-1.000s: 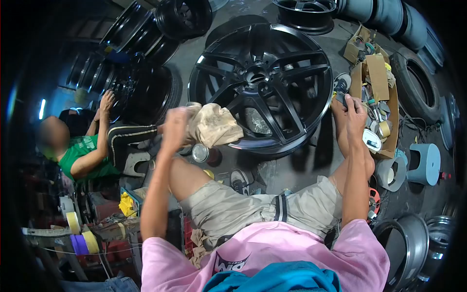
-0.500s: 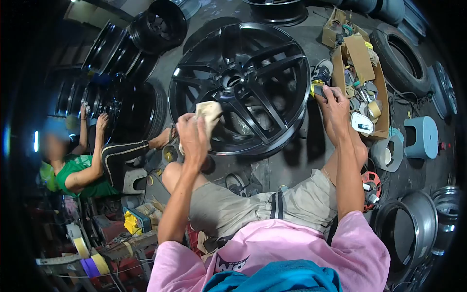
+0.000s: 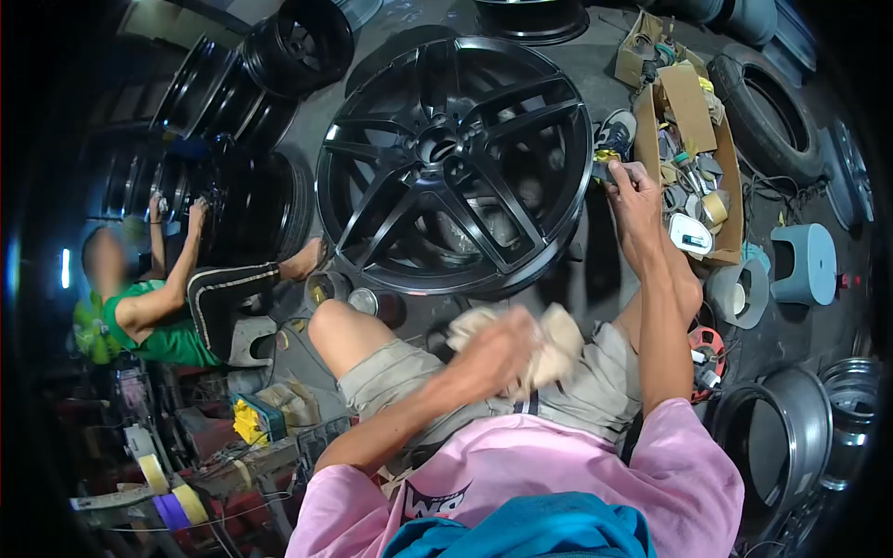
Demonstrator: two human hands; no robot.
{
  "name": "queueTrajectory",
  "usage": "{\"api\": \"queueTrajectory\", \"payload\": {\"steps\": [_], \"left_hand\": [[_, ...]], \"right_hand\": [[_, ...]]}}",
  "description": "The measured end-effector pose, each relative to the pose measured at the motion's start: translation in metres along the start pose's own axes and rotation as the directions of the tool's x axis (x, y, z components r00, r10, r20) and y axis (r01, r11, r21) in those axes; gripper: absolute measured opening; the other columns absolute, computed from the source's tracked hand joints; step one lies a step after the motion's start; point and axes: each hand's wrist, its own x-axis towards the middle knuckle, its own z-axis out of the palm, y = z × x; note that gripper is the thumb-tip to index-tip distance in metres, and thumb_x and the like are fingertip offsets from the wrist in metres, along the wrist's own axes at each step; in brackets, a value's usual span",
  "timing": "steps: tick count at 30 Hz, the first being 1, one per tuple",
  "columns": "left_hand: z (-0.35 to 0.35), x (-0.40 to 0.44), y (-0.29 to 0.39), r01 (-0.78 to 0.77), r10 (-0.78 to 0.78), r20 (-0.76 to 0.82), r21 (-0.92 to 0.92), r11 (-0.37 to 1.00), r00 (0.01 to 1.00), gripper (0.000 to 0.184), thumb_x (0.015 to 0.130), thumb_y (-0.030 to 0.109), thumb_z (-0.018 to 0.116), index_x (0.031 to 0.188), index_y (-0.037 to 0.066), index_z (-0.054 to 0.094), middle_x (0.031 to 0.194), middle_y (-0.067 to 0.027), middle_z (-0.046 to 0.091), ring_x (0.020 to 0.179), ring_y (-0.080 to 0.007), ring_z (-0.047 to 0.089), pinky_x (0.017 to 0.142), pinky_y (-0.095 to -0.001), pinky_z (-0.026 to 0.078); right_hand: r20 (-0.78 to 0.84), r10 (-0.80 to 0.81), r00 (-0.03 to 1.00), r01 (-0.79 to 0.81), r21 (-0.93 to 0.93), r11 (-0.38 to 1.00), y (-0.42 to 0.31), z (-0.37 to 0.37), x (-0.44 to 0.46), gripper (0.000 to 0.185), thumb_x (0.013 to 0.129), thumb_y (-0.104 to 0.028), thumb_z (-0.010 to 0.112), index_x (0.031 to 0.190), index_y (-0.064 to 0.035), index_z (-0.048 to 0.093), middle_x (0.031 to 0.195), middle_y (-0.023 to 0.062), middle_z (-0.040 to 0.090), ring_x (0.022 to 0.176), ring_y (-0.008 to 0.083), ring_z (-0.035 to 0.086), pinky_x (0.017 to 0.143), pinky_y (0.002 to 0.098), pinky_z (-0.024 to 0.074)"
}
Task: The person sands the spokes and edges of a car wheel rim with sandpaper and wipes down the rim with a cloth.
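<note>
A black multi-spoke wheel rim (image 3: 442,191) lies face up on the floor in front of me. My left hand (image 3: 502,352), blurred by motion, is closed on a crumpled beige cloth (image 3: 558,346) over my lap, apart from the rim. Just past the rim's right edge, my right hand (image 3: 637,197) pinches a small dark piece (image 3: 606,173) between thumb and fingers. Yellow shows beside that piece; I cannot make out exactly what it is. A shoe (image 3: 616,130) is right behind this hand.
At right stand a cardboard box (image 3: 735,200) of tools and tape, a tyre (image 3: 763,116) and a blue stool (image 3: 805,265). An open can (image 3: 364,300) sits by my left knee. A co-worker (image 3: 153,312) sits at left beside stacked rims (image 3: 209,88).
My left hand has carried the cloth from the rim's lower left edge right and down over my lap. The right hand stays nearly in place. The co-worker's head has shifted slightly.
</note>
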Motion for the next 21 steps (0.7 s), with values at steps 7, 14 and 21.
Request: {"api": "queueTrajectory", "payload": {"steps": [7, 14, 21], "left_hand": [[-0.090, 0.013, 0.030, 0.018, -0.093, -0.422, -0.178, 0.984, 0.902, 0.018, 0.099, 0.007, 0.064, 0.112, -0.006, 0.064, 0.107, -0.0199, 0.064, 0.091, -0.0368, 0.066, 0.081, -0.0457, 0.053], [-0.036, 0.078, -0.036, 0.094, 0.062, -0.411, 0.348, 0.933, 0.910, 0.063, 0.085, 0.036, 0.083, 0.138, 0.008, 0.062, 0.159, -0.0251, 0.040, 0.144, -0.0461, 0.039, 0.121, -0.0576, 0.030], [-0.054, 0.116, -0.061, 0.051, 0.123, -0.349, 0.450, 0.892, 0.929, 0.064, 0.082, 0.026, 0.081, 0.143, 0.017, 0.061, 0.162, -0.0136, 0.040, 0.150, -0.0431, 0.035, 0.124, -0.0601, 0.026]], "right_hand": [[-0.067, 0.040, 0.997, -0.036, 0.053, 0.998, -0.027, -0.008, -0.014, 0.024, 0.103, -0.022, 0.070, 0.101, 0.0025, 0.072, 0.093, -0.0024, 0.062, 0.080, 0.0066, 0.055, 0.071, 0.0219, 0.0454], [-0.055, -0.012, 0.998, 0.007, -0.090, 0.996, -0.018, -0.009, -0.003, 0.027, 0.102, -0.022, 0.071, 0.098, 0.0043, 0.072, 0.097, -0.0009, 0.062, 0.079, 0.0080, 0.058, 0.068, 0.0237, 0.0463], [-0.041, -0.118, 0.992, 0.109, -0.178, 0.978, 0.006, -0.009, 0.005, 0.031, 0.100, -0.023, 0.072, 0.098, 0.0083, 0.071, 0.091, 0.0029, 0.060, 0.076, 0.0114, 0.059, 0.067, 0.0271, 0.0486]]}}
